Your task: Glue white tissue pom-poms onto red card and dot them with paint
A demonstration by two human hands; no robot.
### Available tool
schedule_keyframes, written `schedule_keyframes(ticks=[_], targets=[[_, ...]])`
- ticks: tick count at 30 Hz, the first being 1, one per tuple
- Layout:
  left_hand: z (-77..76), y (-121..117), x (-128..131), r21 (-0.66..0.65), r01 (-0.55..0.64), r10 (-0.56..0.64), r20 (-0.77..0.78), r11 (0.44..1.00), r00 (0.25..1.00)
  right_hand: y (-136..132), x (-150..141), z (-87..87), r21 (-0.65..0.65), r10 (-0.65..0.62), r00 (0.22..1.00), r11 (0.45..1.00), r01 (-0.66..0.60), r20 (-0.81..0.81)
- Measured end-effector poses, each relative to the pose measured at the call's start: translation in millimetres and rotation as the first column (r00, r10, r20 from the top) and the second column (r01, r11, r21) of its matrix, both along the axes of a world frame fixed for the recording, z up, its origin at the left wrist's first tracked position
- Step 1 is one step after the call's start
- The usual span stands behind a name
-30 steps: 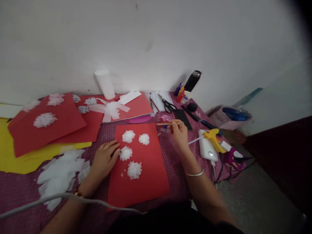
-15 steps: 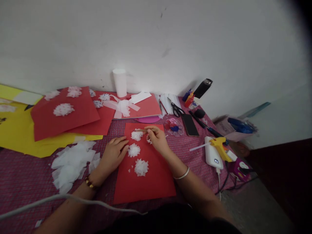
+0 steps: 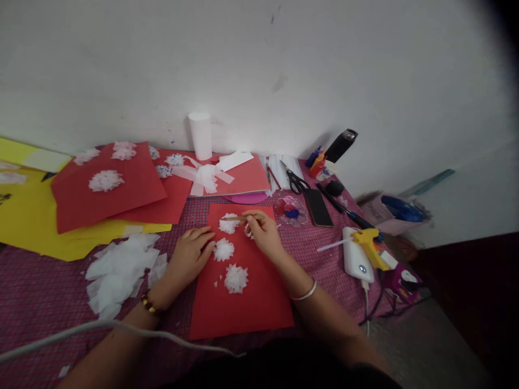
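A red sheet (image 3: 243, 310) lies in front of me with several ruffled white paper flowers on it. My right hand (image 3: 261, 229) is closed around a slim brown paintbrush (image 3: 235, 218), whose tip points left over the uppermost flower (image 3: 228, 225). Another flower is partly hidden behind that hand. Flat on the sheet's left edge rests my left hand (image 3: 192, 254), fingers stretched out and holding nothing. Close to its fingertips sits the middle flower (image 3: 224, 249), with the largest flower (image 3: 235, 279) lower down. Small white scraps lie beside that one.
White tissue pieces (image 3: 121, 273) are heaped at left, below red sheets (image 3: 121, 202) bearing flowers. A paint palette (image 3: 291, 210), phone (image 3: 318, 207), scissors (image 3: 297, 181) and paint bottles (image 3: 317, 165) stand or lie at right, beyond them a yellow glue gun (image 3: 368, 247). A cable (image 3: 81, 328) crosses the foreground.
The view has shifted very slightly. The paintbrush tip stays over the uppermost flower, with only a tiny movement of my right hand. My left hand keeps its place.
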State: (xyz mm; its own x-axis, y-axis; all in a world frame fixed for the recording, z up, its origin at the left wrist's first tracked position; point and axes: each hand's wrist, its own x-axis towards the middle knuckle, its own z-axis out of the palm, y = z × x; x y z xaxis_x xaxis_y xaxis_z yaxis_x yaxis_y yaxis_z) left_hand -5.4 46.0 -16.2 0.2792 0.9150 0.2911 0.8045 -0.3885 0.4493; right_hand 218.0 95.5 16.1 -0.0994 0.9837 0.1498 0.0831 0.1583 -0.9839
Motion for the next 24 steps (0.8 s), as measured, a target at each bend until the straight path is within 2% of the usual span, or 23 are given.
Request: schedule_keyframes(ticks=[13,24], targets=[[-1.9,0.6,-1.4,0.013,0.003,-0.003,0.000,1.000,1.000,3.7,-0.1,-6.7,-0.101,-0.009,0.994,0.995,-0.002,-0.108],[-1.9,1.9,-2.3,0.024,0.001,-0.001,0.000,1.000,1.000,1.3,3.6,-6.1,-0.081,-0.036,0.992,0.996,0.027,-0.117]])
